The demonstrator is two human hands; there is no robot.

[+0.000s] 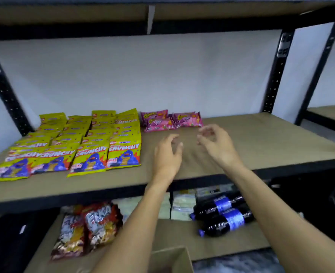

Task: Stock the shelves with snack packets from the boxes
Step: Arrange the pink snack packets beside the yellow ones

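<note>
A brown shelf (261, 138) spans mid-frame; yellow packets (80, 142) are laid at left, pink packets (170, 120) at centre back. The left hand (167, 156) and right hand (217, 143) are held empty above it, fingers loosely apart.

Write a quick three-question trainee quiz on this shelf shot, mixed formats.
1. True or false: the left hand and right hand each grip a packet.
2. Multiple choice: on the brown board shelf, the small pink foil snack packets lie A) left of the yellow Crunchy snack packets, B) right of them, near the back, C) on top of them.
3. Fill in: on the lower shelf, the two dark plastic bottles with blue labels lie on their ____.
Key: 1 false, both hands hover empty over the shelf. 2 B. 3 sides.
</note>
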